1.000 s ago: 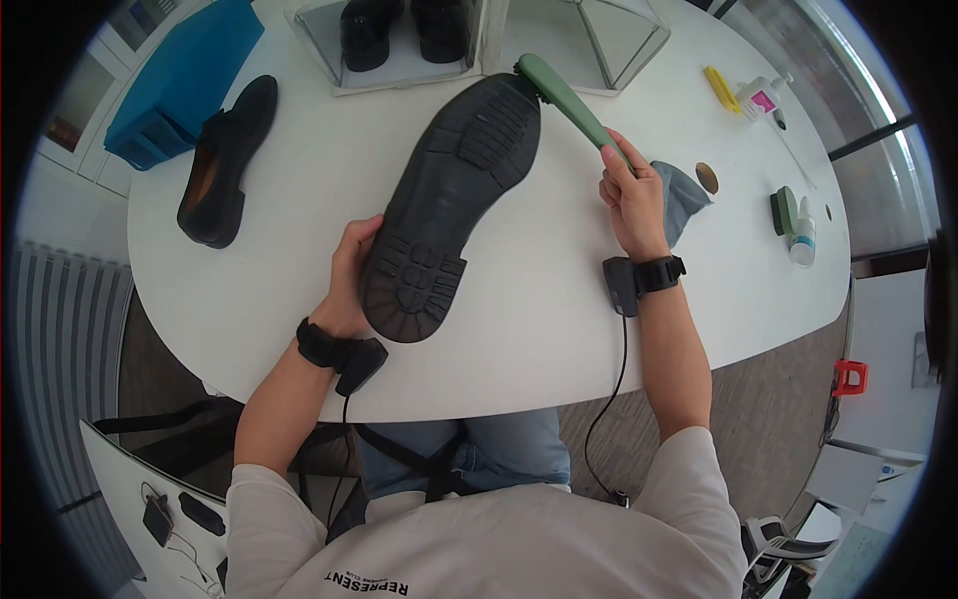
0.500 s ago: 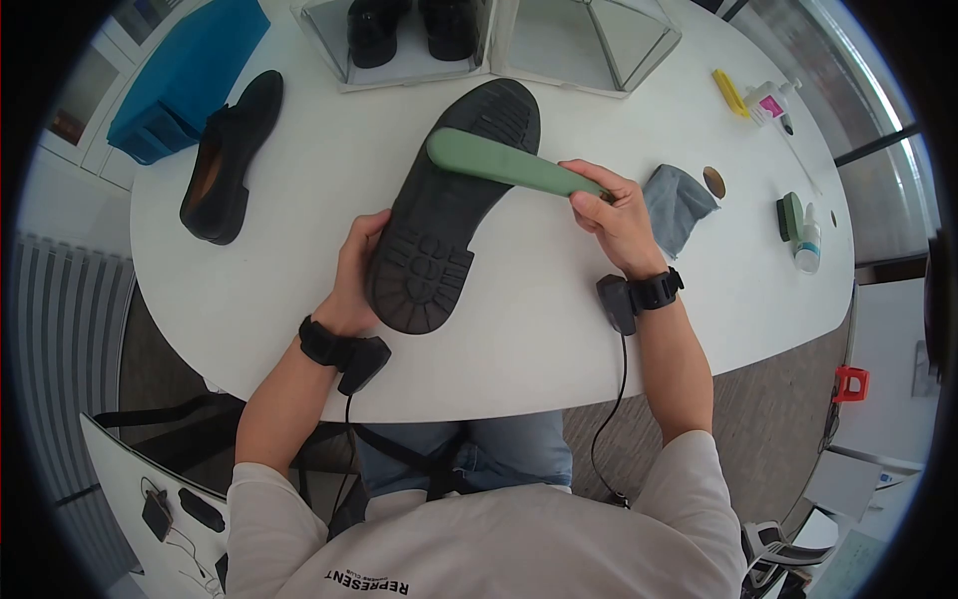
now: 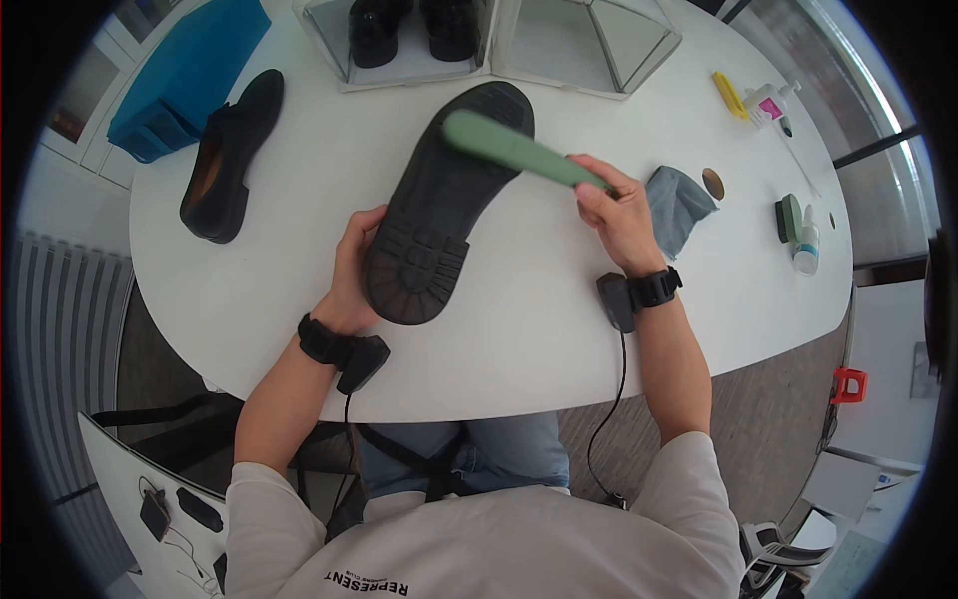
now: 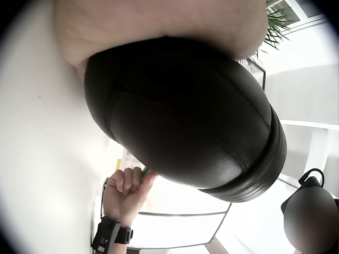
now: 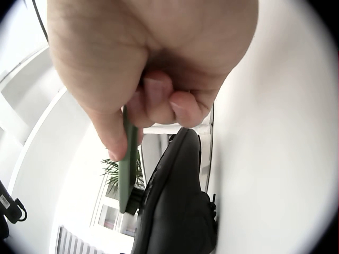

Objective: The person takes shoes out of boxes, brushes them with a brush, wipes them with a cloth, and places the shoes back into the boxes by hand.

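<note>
A black shoe [image 3: 417, 250] is turned on its side with its treaded sole toward the head camera. My left hand [image 3: 351, 280] holds it near the heel, and the smooth heel leather [image 4: 180, 121] fills much of the left wrist view. In my right hand [image 3: 621, 222] is the handle end of a green brush [image 3: 514, 148], pinched between thumb and fingers. The brush head overlaps the front part of the sole, slightly blurred. From the right wrist, its dark bristles [image 5: 135, 200] show right at the sole's edge.
A second black shoe [image 3: 230, 165] lies at the left beside a blue case [image 3: 190, 80]. White-framed boxes [image 3: 589, 50] stand at the back, one with dark shoes inside. To the right are a grey cloth [image 3: 681, 212], a small green brush [image 3: 790, 217] and bottles [image 3: 806, 250].
The brush has swung from beyond the toe to lie across the front of the sole, then shifted slightly up it. The shoe's heel has tilted a little; my left hand keeps its hold.
</note>
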`<state>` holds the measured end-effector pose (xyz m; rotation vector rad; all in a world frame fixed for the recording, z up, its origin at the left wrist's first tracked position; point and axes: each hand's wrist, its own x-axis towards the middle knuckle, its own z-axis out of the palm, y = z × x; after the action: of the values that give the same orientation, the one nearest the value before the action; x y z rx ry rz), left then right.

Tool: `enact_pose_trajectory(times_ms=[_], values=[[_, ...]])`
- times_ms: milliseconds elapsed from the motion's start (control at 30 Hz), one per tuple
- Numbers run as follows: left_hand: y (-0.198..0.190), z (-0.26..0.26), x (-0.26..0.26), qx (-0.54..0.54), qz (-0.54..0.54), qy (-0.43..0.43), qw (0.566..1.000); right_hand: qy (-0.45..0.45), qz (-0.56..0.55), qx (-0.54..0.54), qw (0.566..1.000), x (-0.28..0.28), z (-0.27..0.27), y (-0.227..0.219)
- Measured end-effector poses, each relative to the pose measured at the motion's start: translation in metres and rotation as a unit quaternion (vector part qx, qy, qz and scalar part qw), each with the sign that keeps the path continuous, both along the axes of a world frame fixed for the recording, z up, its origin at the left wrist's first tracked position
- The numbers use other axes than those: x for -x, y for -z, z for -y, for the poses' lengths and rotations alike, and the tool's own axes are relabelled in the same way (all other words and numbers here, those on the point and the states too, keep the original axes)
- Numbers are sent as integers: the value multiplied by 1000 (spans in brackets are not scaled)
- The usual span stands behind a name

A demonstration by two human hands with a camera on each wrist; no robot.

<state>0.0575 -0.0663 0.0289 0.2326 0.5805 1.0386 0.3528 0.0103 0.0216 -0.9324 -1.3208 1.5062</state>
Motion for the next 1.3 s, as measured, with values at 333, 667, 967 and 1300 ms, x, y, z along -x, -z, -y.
enact_pose_trajectory(times_ms=[333, 667, 967, 1300], values=[[10, 0, 6, -43, 40, 2, 998, 32, -11, 8, 999, -6, -8, -1], [15, -2, 7, -33, 32, 9, 999, 73, -4, 7, 997, -5, -9, 3], [14, -2, 7, -48, 58, 22, 997, 116, -23, 25, 993, -8, -14, 5], [32, -3, 14, -43, 93, -32, 994, 15, 30, 11, 999, -4, -3, -1]])
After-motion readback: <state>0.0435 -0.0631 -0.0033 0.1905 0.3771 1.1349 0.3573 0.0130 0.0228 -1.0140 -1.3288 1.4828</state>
